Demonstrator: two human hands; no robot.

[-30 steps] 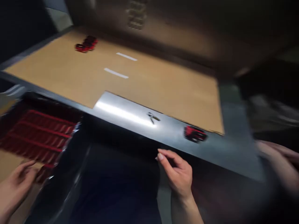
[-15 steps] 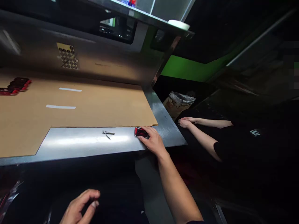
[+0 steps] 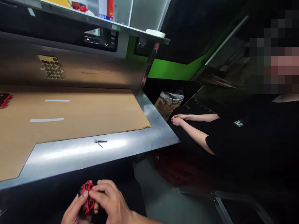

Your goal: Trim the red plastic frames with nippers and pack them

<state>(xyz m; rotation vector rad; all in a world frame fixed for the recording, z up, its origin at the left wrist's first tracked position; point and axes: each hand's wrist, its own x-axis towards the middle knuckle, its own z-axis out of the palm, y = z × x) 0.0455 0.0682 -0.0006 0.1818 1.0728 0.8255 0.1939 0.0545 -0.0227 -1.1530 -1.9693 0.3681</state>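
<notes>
A small red-and-black plastic part (image 3: 90,203) is held between both hands, low in front of me and below the table's front edge. My left hand (image 3: 75,209) closes around its left side, with the thumb across the face. My right hand (image 3: 112,199) pinches its upper right side with the fingertips. The fingers cover much of the part, so its exact kind cannot be made out. A small silver tool resembling nail clippers (image 3: 100,142) lies on the bare metal strip of the table (image 3: 70,155), beyond the hands.
Cardboard (image 3: 98,109) with two white tape strips covers much of the metal table. More red-and-black parts (image 3: 4,100) sit at its left. A shelf (image 3: 93,20) holds a white roll (image 3: 155,33). At right stand a lined bin (image 3: 167,104) and a person with clasped hands (image 3: 178,119).
My right hand has brought the red-and-black part from the table edge down to my left hand, and both now grip it. The view has turned slightly to the right.
</notes>
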